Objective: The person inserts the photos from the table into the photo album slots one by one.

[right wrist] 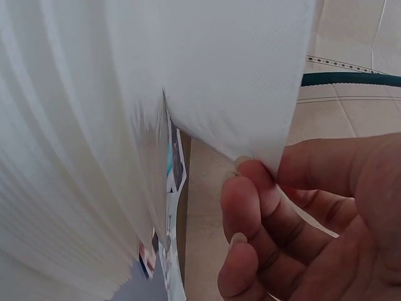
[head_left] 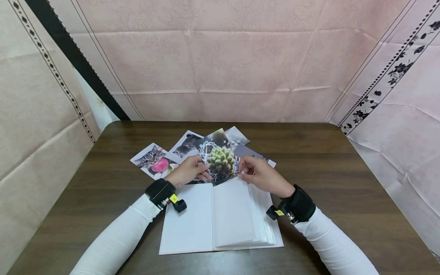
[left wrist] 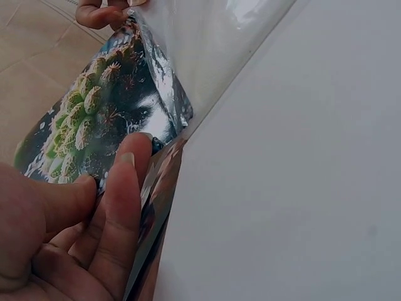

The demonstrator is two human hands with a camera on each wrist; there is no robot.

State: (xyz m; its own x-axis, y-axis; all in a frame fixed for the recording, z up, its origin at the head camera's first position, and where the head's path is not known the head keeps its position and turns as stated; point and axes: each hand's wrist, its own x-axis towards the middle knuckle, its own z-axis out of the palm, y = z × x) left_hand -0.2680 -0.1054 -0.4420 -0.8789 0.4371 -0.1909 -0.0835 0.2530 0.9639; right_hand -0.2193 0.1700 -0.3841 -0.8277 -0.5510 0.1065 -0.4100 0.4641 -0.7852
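An open photo album [head_left: 187,225] with white pages and clear sleeves lies on the table. Over its far edge is a photo of a green succulent [head_left: 221,156]. My left hand [head_left: 190,170] pinches that photo near its left edge between thumb and fingers. In the left wrist view, the photo's lower edge meets the mouth of a clear sleeve [left wrist: 213,56]. My right hand [head_left: 262,173] pinches the corner of an album page [right wrist: 232,75] between thumb and forefinger, beside the photo's right corner.
Several photos lie fanned behind the album, among them a cat photo [head_left: 152,160] on the left and a pale grey one [head_left: 236,136] at the back. The brown wooden table [head_left: 326,160] reaches back to a pinkish patterned cloth [head_left: 240,68].
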